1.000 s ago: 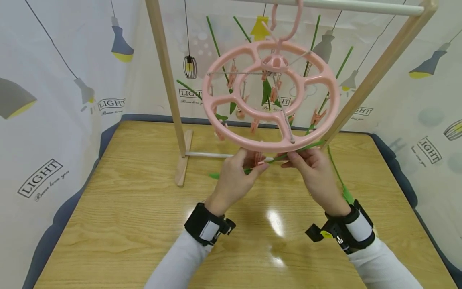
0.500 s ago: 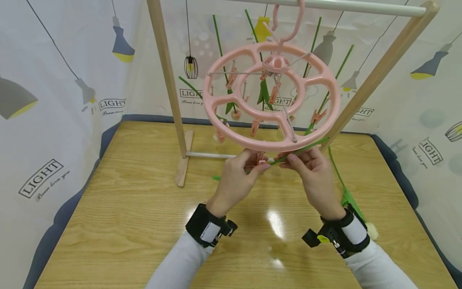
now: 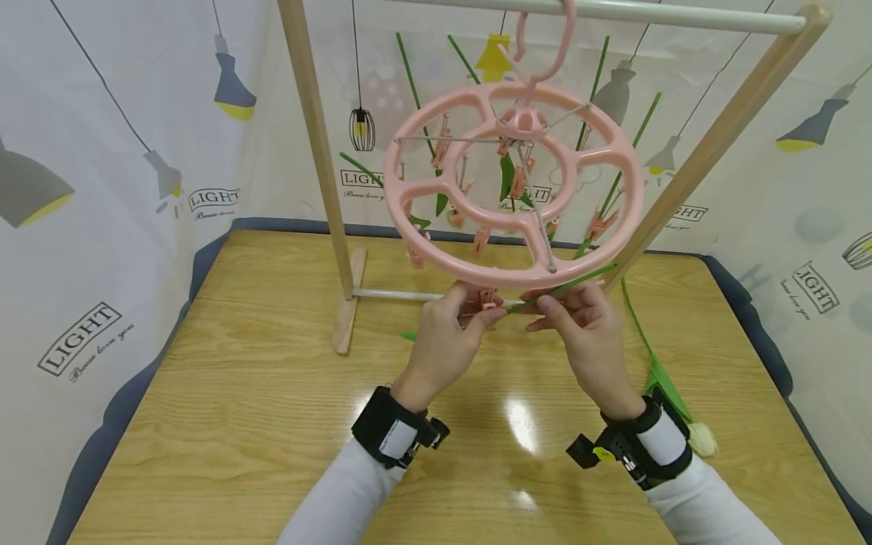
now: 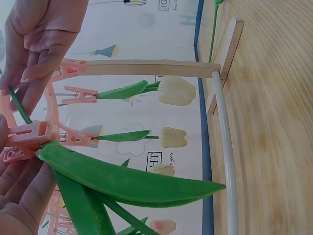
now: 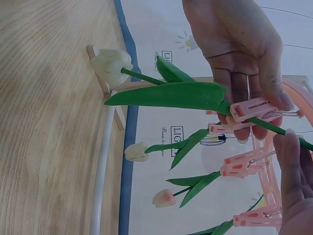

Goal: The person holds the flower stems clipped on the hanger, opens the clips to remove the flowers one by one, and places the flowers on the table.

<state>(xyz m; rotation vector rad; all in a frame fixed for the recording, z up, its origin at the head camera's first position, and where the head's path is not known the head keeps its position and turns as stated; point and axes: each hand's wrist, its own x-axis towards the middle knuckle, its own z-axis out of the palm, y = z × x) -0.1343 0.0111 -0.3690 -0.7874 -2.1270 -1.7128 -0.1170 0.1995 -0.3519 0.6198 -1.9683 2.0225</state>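
Observation:
My left hand pinches a pink clothes peg that hangs from the near rim of a round pink drying hanger. The peg sits across the green stem of a white artificial tulip. That tulip's leaves and bloom point to the left of the peg in the head view, largely behind my left hand. To the right of the peg, my right hand holds the stem between thumb and fingers, just under the hanger's rim.
Several other tulips hang from pegs around the hanger, blooms down, including a pale one. A wooden stand with a white top rail carries the hanger. Another white tulip lies on the wooden table beside my right wrist.
My right wrist has shifted slightly left, uncovering the bloom of the tulip on the table. Both hands keep their hold at the peg and stem. The hanging tulips sway a little.

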